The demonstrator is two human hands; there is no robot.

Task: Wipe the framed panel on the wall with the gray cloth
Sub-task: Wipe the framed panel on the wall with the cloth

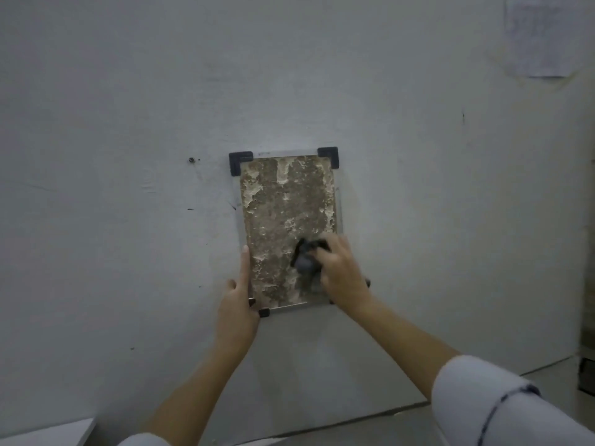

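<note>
A framed panel [283, 201] hangs on the pale wall, its brown, blotchy surface edged by a thin metal frame with black corner brackets. My right hand [341, 272] presses a bunched gray cloth [307, 257] against the panel's lower right area. My left hand [238, 304] rests flat against the frame's lower left edge, index finger pointing up along the side. The lower right corner bracket is mostly hidden by my right hand.
A sheet of paper [534, 37] is stuck to the wall at the upper right. A small screw hole [192, 160] sits left of the frame. The floor edge [402, 410] runs below the wall. A white surface corner [48, 432] shows at bottom left.
</note>
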